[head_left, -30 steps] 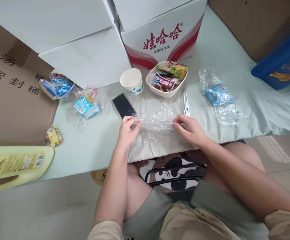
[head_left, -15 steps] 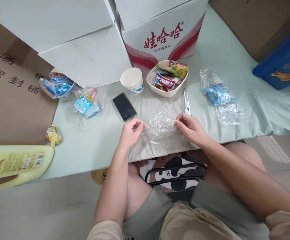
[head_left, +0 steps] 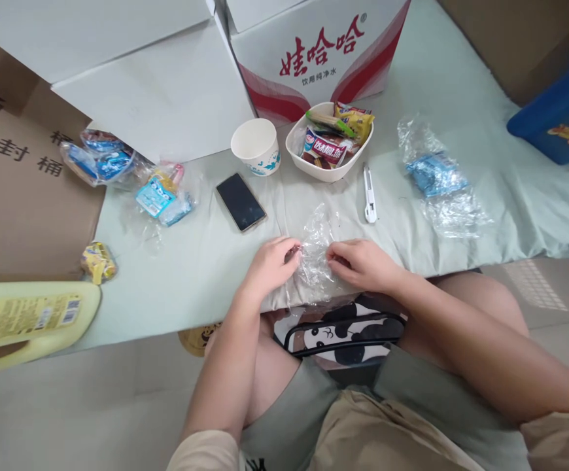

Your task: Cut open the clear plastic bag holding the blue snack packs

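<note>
A crumpled clear plastic bag [head_left: 315,258] lies at the front edge of the cloth-covered table, stretched between both hands. My left hand [head_left: 273,263] pinches its left side, thumb against the curled fingers. Opposite, my right hand [head_left: 358,263] grips the bag's right side with bent fingers. Only a small gap of film shows between the two hands. Beyond them lie a dark smartphone [head_left: 241,202] at the left and a white utility knife [head_left: 369,194] at the right. A white bowl [head_left: 330,175] of wrapped snacks stands farther back, beside a paper cup [head_left: 256,147].
Clear bags with blue snack packs [head_left: 155,194] lie at left, and another blue pack in clear film [head_left: 436,174] at right. A yellow wrapped snack [head_left: 99,261] sits near a yellow bottle [head_left: 34,320]. White cartons [head_left: 167,91] stand behind; a blue container [head_left: 559,111] is far right.
My hands have come closer together, bunching the plastic bag between them. The view has shifted slightly; the things on the table have stayed in place.
</note>
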A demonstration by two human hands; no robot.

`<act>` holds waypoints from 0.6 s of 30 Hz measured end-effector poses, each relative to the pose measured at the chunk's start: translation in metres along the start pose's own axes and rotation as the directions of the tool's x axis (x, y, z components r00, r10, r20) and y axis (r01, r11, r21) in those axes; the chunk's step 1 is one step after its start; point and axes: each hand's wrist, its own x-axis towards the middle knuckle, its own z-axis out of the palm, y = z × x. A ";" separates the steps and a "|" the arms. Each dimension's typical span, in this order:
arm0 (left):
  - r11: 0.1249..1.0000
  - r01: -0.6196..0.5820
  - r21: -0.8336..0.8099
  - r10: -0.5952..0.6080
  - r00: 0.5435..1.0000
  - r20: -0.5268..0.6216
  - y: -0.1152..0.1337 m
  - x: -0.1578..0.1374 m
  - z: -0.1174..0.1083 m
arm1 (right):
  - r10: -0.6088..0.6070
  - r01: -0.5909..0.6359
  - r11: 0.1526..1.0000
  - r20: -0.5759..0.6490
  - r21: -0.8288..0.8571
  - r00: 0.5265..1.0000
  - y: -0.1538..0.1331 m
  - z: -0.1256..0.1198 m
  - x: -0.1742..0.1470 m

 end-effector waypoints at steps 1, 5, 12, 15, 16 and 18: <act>1.000 -0.012 0.025 0.012 1.000 0.006 0.000 0.000 0.001 | -0.033 0.033 0.999 0.009 -0.031 0.999 0.001 0.001 0.000; 0.998 -0.031 -0.047 0.031 0.999 0.014 -0.004 0.000 0.000 | -0.049 0.049 0.999 0.016 0.014 0.999 0.002 0.001 0.001; 0.882 -0.001 -0.471 -0.115 0.970 -0.216 -0.013 0.002 -0.005 | 0.026 0.042 0.952 -0.217 0.303 0.976 0.001 -0.009 0.002; 0.759 0.009 -0.651 -0.213 0.948 -0.236 -0.011 0.003 -0.007 | 0.111 0.083 0.887 -0.385 0.454 0.916 0.004 -0.008 0.000; 0.724 0.021 -0.690 -0.242 0.944 -0.225 -0.010 0.003 -0.008 | 0.158 0.077 0.849 -0.391 0.522 0.907 0.005 -0.007 0.000; 0.661 0.047 -0.749 -0.293 0.935 -0.200 -0.008 0.003 -0.009 | 0.248 0.058 0.762 -0.374 0.645 0.894 0.008 -0.006 0.000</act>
